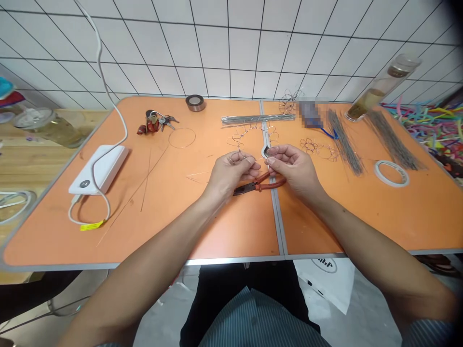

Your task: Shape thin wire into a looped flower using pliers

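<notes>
1. Nearest, the person's left hand [231, 173] and right hand [294, 171] meet over the orange folding table [144, 231], both sets of fingers closed in a pinch on a thin wire frame [253, 137]. The fingers hide part of the wire, so its shape between them is hard to make out.
2. One pair of red-handled pliers [260, 185] lies just below the hands, untouched by the fingers, its jaws pointing left.
3. To the left are one white power bank [99, 168] and its white cable [97, 84], which runs off the far edge of the picture.
4. To the right lie one ring of tape [391, 173] and one small flower of wire [318, 149], its strands too fine to count.
5. Farther back are three bundles of straight wire, one crosswise [258, 119] and two slanting at the right [345, 142] [392, 140]; their strands cannot be counted.
6. At the far left are one bunch of keys [155, 121] and one loose wire hoop [183, 137]; at the far edge sits one roll of tape [195, 102].
7. Beyond, a blurred patch [310, 114] hides whatever lies there. Two glass jars [50, 126] [383, 86] lie off the table's far corners, and coloured strips [419, 125] are cut off at the right.
</notes>
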### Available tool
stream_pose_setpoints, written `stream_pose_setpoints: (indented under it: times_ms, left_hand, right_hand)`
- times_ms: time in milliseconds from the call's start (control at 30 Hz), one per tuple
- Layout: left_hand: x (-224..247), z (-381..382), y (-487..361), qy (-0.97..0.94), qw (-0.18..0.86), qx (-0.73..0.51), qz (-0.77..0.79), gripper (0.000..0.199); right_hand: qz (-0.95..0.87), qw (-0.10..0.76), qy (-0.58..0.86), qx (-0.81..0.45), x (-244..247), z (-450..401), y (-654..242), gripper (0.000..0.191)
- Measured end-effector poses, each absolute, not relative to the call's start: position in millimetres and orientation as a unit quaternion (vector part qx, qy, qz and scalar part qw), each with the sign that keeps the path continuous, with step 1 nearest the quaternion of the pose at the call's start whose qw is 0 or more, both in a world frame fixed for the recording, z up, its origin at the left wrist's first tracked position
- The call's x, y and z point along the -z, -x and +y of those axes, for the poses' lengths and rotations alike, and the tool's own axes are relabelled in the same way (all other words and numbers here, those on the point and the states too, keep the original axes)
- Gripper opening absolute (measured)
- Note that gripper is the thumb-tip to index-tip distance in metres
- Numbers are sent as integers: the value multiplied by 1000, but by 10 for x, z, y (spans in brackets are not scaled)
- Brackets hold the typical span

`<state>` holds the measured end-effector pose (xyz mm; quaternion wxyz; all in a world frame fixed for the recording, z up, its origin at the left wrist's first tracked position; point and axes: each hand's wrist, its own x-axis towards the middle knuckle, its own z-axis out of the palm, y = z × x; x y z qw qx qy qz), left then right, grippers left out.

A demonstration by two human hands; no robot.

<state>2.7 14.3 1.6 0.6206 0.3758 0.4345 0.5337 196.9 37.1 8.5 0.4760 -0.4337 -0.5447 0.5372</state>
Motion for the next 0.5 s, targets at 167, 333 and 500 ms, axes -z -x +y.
stream_pose_setpoints:
  times_ms: [167, 333, 500]
  left_hand:
    - [6, 146, -21, -396, 607, -536, 433, 27]
    - [23, 140, -29, -387, 611, -547, 422, 30]
    - [20, 126, -48, -384, 614, -554, 412, 29]
  right_hand:
    - [-561, 489, 432, -510, -93, 381, -1970, 38]
    - [-571, 484, 434, -501, -78, 375, -1953, 35]
    - [-570, 486, 435, -499, -84, 363, -1943, 33]
